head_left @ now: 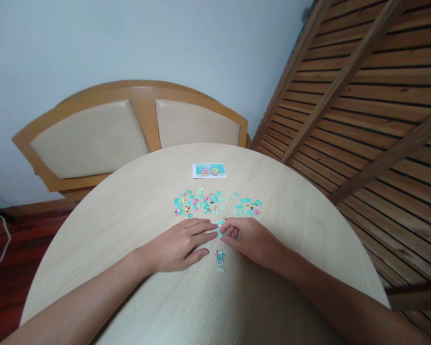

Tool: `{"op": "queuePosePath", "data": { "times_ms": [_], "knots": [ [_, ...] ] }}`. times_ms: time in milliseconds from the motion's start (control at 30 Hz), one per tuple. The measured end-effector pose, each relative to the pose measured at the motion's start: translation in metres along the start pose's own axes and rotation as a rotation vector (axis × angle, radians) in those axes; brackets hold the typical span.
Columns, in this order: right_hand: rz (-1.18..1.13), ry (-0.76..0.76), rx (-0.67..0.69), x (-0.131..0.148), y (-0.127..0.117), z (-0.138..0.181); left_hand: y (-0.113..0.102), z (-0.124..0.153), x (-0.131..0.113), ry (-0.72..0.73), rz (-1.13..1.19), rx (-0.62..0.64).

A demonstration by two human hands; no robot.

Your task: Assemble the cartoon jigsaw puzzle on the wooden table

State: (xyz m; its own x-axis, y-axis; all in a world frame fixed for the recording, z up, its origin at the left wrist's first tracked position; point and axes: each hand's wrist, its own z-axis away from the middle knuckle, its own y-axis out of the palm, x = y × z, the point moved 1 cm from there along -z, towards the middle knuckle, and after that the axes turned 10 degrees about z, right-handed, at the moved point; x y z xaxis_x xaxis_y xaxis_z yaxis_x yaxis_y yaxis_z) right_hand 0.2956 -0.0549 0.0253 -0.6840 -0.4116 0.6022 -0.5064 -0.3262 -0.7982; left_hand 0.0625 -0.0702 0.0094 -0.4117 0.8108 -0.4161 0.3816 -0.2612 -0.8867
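Observation:
Both hands rest on a round light-wood table. My left hand lies palm down, fingers stretched toward the centre, fingertips touching a small teal puzzle piece. My right hand meets it there, fingers curled and pinching that same piece. Just behind the hands lies a scatter of several loose teal and pink puzzle pieces. A short joined strip of pieces lies just below the hands.
A small picture card lies farther back on the table. A wooden bench with two beige padded backs stands against the pale wall. A slatted wooden panel fills the right side. A white cable hangs at left.

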Motion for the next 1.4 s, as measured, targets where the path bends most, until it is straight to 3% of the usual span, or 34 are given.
{"op": "queuePosePath", "data": {
  "times_ms": [333, 1000, 1400],
  "knots": [
    [0.198, -0.075, -0.047, -0.008, -0.004, 0.001, 0.0, -0.001, -0.001, -0.011, 0.006, 0.005],
    [0.435, -0.24, -0.014, -0.009, -0.005, 0.002, 0.0, 0.0, -0.001, 0.007, 0.025, -0.022],
    [0.318, -0.22, 0.028, 0.0, -0.005, 0.008, -0.007, -0.001, -0.003, 0.005, -0.043, 0.0]
  ]
}}
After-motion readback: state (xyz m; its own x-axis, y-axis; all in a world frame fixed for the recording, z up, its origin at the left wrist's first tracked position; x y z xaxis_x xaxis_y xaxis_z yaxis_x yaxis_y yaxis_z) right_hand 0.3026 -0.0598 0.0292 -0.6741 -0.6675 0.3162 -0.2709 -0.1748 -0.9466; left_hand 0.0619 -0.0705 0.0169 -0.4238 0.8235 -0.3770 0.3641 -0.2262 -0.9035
